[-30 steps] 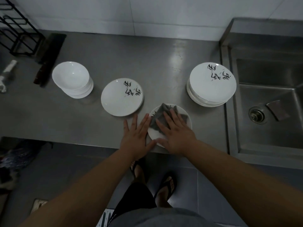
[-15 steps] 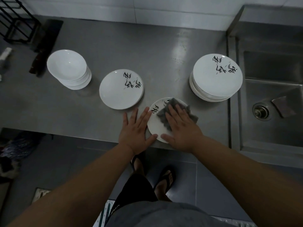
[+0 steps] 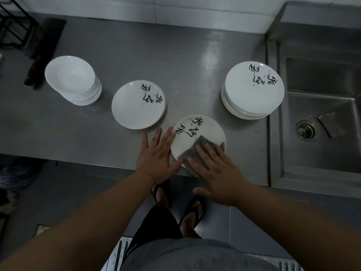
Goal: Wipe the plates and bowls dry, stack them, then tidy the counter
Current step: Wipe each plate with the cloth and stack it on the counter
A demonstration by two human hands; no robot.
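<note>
A white plate with black brush lettering [image 3: 197, 132] lies at the counter's front edge. My right hand [image 3: 216, 173] presses a grey cloth [image 3: 195, 151] flat onto the plate's near half. My left hand [image 3: 158, 155] lies flat on the counter with its fingers spread, its thumb and fingers against the plate's left rim. Left of it rests a single lettered plate [image 3: 137, 104]. A tall stack of lettered plates [image 3: 253, 90] stands at the right, by the sink. A stack of plain white bowls [image 3: 74, 80] stands at the left.
The steel counter [image 3: 185, 61] ends in a steel sink [image 3: 322, 118] at the right, with a drain and a loose metal piece inside. A cleaver [image 3: 42, 49] and a black wire rack [image 3: 13, 22] sit at the back left. My sandalled feet show below the counter edge.
My right hand has slid the cloth from the plate's far side to its near edge, uncovering the lettering, which now faces the other way. My left hand stays at the plate's left rim.
</note>
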